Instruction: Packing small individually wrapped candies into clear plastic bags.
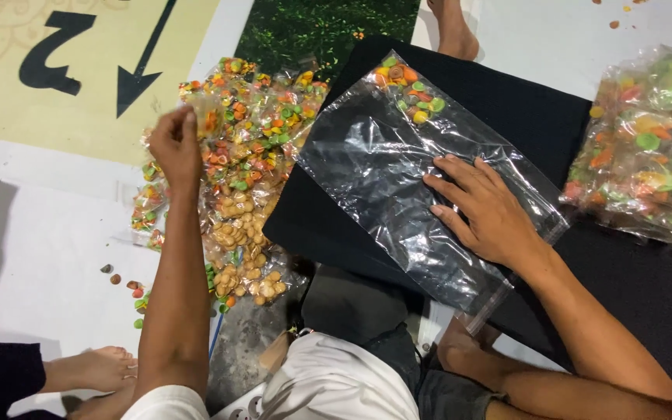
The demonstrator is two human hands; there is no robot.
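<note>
My right hand [482, 208] lies flat, fingers spread, on a large clear plastic bag [386, 175] spread over a black cloth [523, 109]. A few small packets of coloured sweets [410, 92] sit in the bag's far end. My left hand [174, 148] is raised over a pile of small sweet packets [254, 132] and closes on one small packet [205, 117], blurred by motion.
A big filled bag of coloured sweets [651, 152] lies at the right. Loose sweets [126, 288] dot the white floor mat. Another person's foot [454, 29] is at the top, other bare feet [91, 369] at the lower left. A yellow printed mat [56, 93] lies at the upper left.
</note>
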